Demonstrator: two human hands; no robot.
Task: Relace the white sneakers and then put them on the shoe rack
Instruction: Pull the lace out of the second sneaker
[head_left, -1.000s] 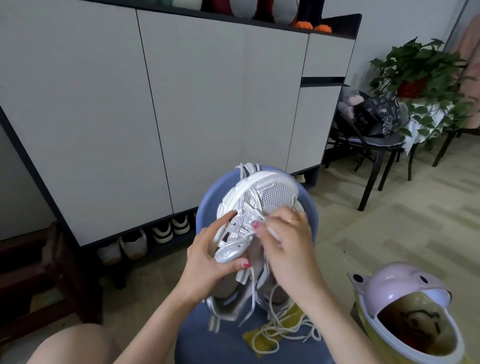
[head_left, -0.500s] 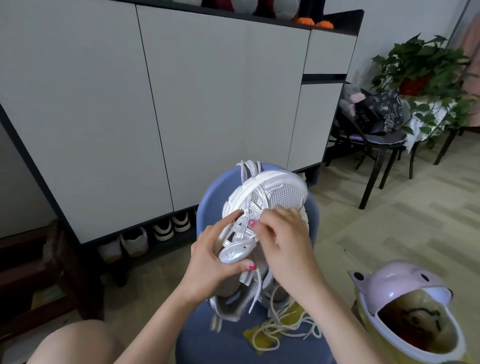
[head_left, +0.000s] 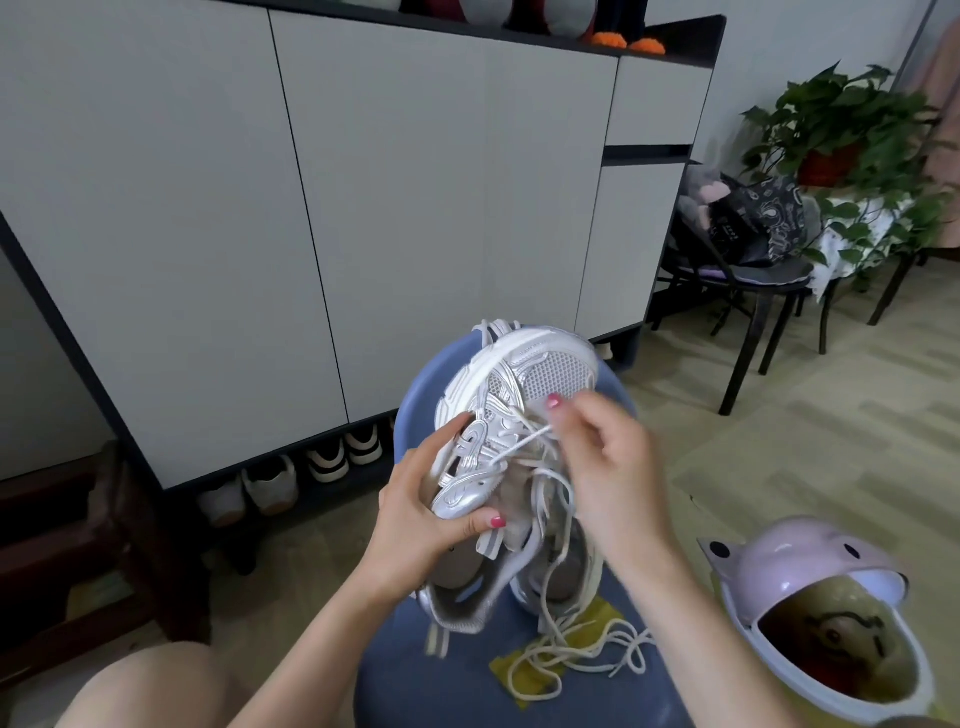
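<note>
Seemingly lace (head_left: 522, 447) within right grip (head_left: 608, 457).

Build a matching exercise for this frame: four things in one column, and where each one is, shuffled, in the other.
Things:
1. white sneaker
2. loose laces
3. potted plant
4. shoes

Places:
A. in the gap under the cabinet
B. held up in the left hand
C. far right, behind the black chair
D. piled on the blue seat

Pairs: 1-B, 2-D, 3-C, 4-A
</note>
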